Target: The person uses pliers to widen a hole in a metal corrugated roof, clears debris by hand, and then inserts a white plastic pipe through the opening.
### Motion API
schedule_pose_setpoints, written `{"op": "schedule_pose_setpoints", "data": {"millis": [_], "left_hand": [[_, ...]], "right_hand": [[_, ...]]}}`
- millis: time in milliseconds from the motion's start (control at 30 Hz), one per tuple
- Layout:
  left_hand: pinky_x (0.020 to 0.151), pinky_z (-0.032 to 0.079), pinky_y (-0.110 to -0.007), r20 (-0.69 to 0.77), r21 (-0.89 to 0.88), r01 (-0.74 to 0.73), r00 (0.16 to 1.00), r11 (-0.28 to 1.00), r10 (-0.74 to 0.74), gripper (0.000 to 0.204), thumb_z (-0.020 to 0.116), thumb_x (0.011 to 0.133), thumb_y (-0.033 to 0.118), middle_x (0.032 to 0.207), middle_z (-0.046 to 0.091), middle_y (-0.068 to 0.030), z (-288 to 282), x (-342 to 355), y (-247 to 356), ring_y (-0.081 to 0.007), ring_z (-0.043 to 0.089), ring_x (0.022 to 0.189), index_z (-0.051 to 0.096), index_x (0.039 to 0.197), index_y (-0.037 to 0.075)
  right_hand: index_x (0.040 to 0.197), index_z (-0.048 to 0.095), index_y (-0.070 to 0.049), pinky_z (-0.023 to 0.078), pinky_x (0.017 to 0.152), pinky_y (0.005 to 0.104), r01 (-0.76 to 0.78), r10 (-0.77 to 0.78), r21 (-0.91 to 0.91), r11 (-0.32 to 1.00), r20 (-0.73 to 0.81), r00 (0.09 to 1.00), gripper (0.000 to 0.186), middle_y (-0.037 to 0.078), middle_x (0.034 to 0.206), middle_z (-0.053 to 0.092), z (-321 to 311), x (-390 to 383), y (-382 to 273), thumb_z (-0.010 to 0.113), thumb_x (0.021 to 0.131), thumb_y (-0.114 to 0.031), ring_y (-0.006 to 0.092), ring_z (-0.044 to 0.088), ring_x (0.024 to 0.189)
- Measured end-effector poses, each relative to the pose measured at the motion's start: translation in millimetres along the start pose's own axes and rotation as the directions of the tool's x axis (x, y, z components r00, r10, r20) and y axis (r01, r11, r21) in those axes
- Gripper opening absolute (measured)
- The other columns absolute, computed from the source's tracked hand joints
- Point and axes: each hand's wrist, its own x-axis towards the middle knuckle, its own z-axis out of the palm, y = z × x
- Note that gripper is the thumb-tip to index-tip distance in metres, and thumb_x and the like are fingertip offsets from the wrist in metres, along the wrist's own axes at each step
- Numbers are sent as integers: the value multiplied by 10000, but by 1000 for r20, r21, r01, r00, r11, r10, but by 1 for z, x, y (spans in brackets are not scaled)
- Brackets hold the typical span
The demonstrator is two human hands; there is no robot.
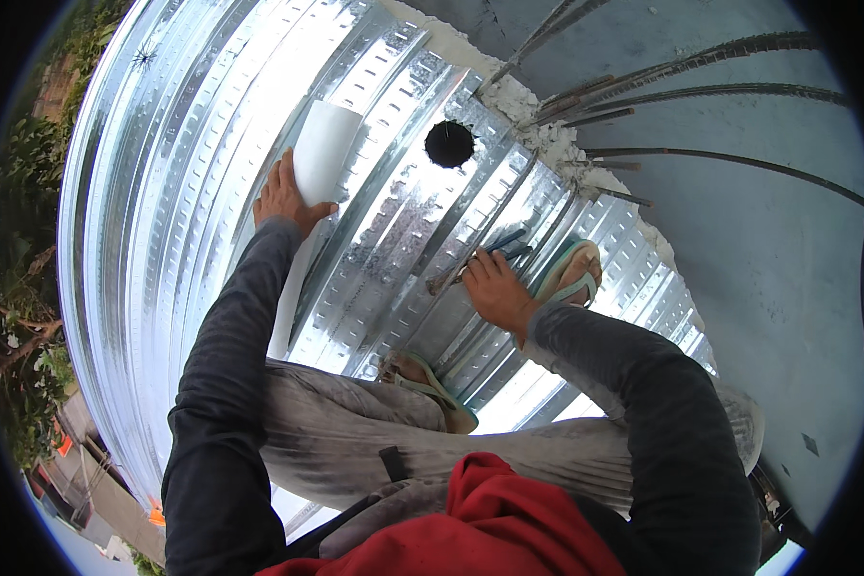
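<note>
Left hand (293,200): fingers and thumb spread over the pipe, likely so you stop it rolling
White pipe (326,144): under your left palm, one end beyond your fingertips, the other back toward your knee
Right hand (495,292): curled low beside dark handles (511,240) — can't tell if you're pinching them
Round hole (449,144): ahead of your right grip
Ribbed decking (384,226): beneath both hands, seemingly your support
</note>
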Motion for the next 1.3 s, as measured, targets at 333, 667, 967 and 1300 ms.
{"op": "schedule_pose_setpoints", "data": {"millis": [333, 667, 967, 1300], "left_hand": [[1106, 402, -543, 72, -106, 27, 997, 994, -19, 1213, 848, 707, 557, 1517, 423, -183, 7, 8, -13, -356, 486, 1361, 124, 1604, 179], [1089, 384, -576, 161, -183, 121, 983, 976, -92, 1131, 775, 745, 625, 1493, 464, -169, 3, 15, -32, -342, 491, 1362, 153, 1599, 219], [1100, 352, -660, 94, -141, 199, 978, 970, -187, 1052, 780, 796, 575, 1529, 407, -134, 11, 27, -28, -346, 449, 1392, 148, 1595, 313], [1082, 318, -755, 143, -86, 254, 960, 963, -241, 1025, 800, 816, 475, 1590, 314, -78, -2, 29, -13, -344, 355, 1449, 122, 1581, 405]], "right_hand": [[1133, 596, -21, 483, 838, 429, 144, -153, 134, 981, 64, 986, 306, 111, 972, 542, 18, 8, 41, 567, 865, -165, 270, 551, 943], [994, 597, -100, 401, 832, 375, 267, -167, -235, 935, 374, 912, 135, 47, 842, 629, -17, 26, 98, 570, 880, -166, 225, 552, 976], [1245, 577, -73, 543, 656, 436, 102, -22, -50, 994, 795, 606, 330, 129, 842, 688, -197, 83, 105, 573, 922, -143, 326, 690, 854], [1424, 537, -86, 565, 631, 414, 210, 89, -386, 898, 628, 773, 487, 190, 942, 626, -219, 172, 111, 521, 937, -94, 301, 702, 757]]}}
